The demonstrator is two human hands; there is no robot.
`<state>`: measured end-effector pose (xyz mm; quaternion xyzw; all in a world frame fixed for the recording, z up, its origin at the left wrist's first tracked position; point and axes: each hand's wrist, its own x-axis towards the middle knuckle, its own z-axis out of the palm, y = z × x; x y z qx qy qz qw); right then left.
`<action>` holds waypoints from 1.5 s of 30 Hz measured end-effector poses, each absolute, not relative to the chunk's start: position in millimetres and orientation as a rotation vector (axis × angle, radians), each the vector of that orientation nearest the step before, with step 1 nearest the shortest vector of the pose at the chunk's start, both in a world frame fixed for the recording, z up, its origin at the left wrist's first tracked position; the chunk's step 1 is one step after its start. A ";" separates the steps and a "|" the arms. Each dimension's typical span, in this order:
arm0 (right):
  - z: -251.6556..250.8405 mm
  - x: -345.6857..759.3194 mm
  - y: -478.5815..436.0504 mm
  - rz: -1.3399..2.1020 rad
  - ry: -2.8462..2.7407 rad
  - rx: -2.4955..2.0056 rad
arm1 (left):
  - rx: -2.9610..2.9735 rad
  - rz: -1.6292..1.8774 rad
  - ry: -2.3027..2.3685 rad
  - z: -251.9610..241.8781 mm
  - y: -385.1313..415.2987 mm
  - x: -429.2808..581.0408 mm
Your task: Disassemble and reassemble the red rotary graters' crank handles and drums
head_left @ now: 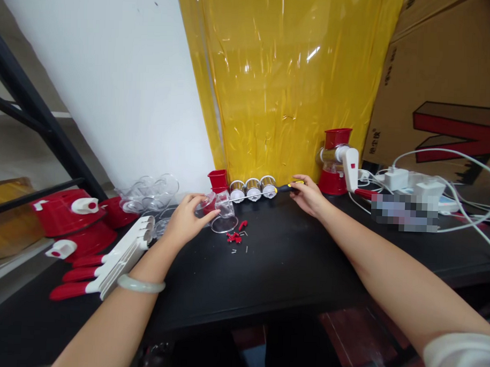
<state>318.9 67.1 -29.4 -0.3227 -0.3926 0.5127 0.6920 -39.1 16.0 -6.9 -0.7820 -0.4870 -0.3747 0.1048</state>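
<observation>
My left hand (191, 216) is closed around a clear plastic housing (227, 207) with a round rim, low over the black table. Something red shows through the housing near my fingertips. In my right hand (308, 196) is a screwdriver (285, 188) with a black and yellow handle, held nearly level. Its long metal shaft points left and reaches the housing; whether the tip touches a screw cannot be made out. Small red parts (234, 237) and several little metal pins or screws (246, 249) lie on the table just below the housing.
Behind my hands stand three grater drums (253, 189) and a red hopper (218, 180). An assembled red-and-white rotary grater (334, 173) is at the right, beside cables and white chargers (396, 179). Red bases (69, 212), white crank handles (124, 249) and clear housings (148, 193) crowd the left.
</observation>
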 end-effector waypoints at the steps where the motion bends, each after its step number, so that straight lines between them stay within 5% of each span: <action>1: -28.2 319.3 66.6 1.158 -0.872 -0.687 | -2.313 -1.103 -1.432 -7.2 15.8 -38.5; 10: -29.2 324.6 71.8 0.839 -1.084 -0.932 | -2.318 -1.097 -1.426 -10.2 16.9 -38.8; 18: -22.0 327.2 63.5 1.153 -0.942 -0.663 | -2.321 -1.090 -1.426 -9.9 16.7 -39.1; 25: -27.2 325.6 68.8 0.819 -1.137 -0.971 | -2.309 -1.100 -1.422 -9.8 18.2 -41.4; 32: -22.0 326.2 61.7 1.171 -0.950 -0.695 | -2.317 -1.103 -1.432 -9.7 18.1 -41.3; 40: -27.1 325.6 68.9 0.885 -1.098 -0.978 | -2.316 -1.101 -1.435 -8.4 17.0 -40.8; 45: -25.1 325.7 64.0 1.086 -0.993 -0.772 | -2.322 -1.107 -1.438 -8.7 17.8 -41.6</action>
